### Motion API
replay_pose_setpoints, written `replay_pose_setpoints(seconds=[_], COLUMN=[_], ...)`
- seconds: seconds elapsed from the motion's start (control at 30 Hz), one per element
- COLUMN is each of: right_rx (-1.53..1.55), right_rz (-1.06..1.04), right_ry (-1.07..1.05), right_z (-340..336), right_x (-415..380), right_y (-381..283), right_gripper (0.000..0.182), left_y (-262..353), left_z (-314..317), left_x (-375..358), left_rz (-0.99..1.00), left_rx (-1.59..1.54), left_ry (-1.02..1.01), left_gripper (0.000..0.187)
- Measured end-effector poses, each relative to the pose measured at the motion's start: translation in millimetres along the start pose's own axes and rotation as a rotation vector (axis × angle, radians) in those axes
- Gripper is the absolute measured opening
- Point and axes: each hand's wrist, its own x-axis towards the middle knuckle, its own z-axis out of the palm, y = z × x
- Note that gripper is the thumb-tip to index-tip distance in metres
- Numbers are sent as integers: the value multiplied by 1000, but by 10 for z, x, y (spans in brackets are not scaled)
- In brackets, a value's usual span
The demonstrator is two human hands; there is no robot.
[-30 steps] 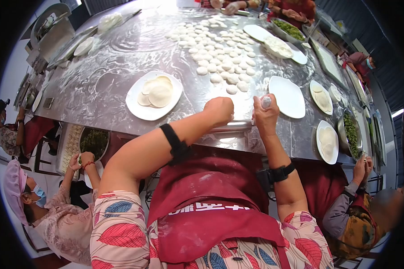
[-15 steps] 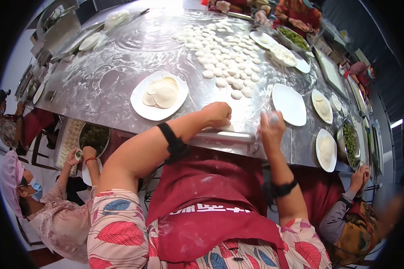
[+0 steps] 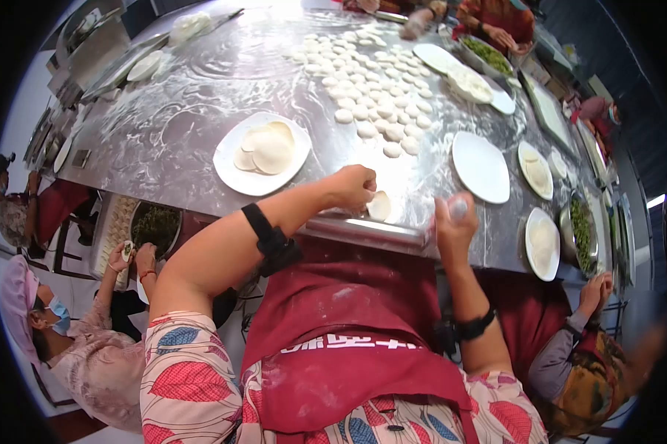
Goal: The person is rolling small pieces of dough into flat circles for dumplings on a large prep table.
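Near the table's front edge, my left hand (image 3: 354, 186) has its fingers closed at the rim of a small round dough wrapper (image 3: 379, 207). To the right, my right hand (image 3: 452, 226) is wrapped round what looks like a rolling pin (image 3: 459, 208); only its pale rounded end shows, and the rest is hidden or blurred. Beyond my left forearm, a white plate (image 3: 225, 164) holds several flat dough wrappers (image 3: 269, 148). Many small floured dough pieces (image 3: 378, 92) lie spread over the steel table (image 3: 163, 170) ahead of my hands.
A bare white plate (image 3: 481, 166) lies right of my hands, with plates of wrappers (image 3: 543, 244) farther right. Bowls of green filling (image 3: 581, 229) stand along the right side. Co-workers sit close at left (image 3: 89, 355) and right (image 3: 585, 362); others work across the table.
The wrapper by my left hand now shows, flat and pale, where the fist covered it before. My right hand has shifted slightly right and down, away from the left.
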Motion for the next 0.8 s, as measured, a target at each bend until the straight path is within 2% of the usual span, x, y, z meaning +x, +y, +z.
replay_pose_setpoints(seconds=[0.03, 0.07, 0.1, 0.17, 0.27, 0.3, 0.33, 0.37, 0.43, 0.47, 0.57, 0.7, 0.73, 0.8], right_rx=[-43, 51, -257, -140, -59, -71, -81, 68, -76, -121, -298, -94, -104, -102], right_rz=[29, 54, -263, -65, 22, 20, -17, 54, 15, -27, -193, 49, 4, -27], right_ry=[33, 29, 55, -13, 10, 31, 1, 7, 63, 65, 63, 10, 18, 28], right_z=[72, 156, 221, 344, 191, 83, -21, -36, 24, 93, 341, 169, 55, -23], right_x=[117, 277, 457, 642, 346, 183, 17, -114, -11, 128, 641, 325, 122, 9], right_y=[10, 98, 180, 328, 19, 45, 5, -95, -40, 57, 434, 52, 58, 57], right_gripper=[17, 16, 16, 16, 18, 18, 18, 17, 20, 20, 20, 18, 17, 17], left_y=[-6, 60, 96, 136, 153, 159, 141, 114, 102, 145, 223, 246, 159, 97], left_z=[35, 3, 14, 73, 36, 39, 68, 64, 123, 128, 127, 1, 35, 41], left_x=[-1, 18, 66, 131, 31, -32, -73, -80, -145, -144, 38, 20, 3, -76], left_rz=[-44, 13, 7, -13, 56, 70, -31, -89, -210, -104, -128, 21, 23, -139], left_rx=[-56, 72, 123, 215, 159, 154, 111, 15, -170, -17, 194, 196, 214, -89], left_ry=[-16, -14, 17, 89, 89, 91, 163, 156, 111, 132, 186, 19, 49, 1], left_gripper=[11, 12, 13, 15, 22, 22, 24, 24, 24, 23, 23, 20, 18, 18])
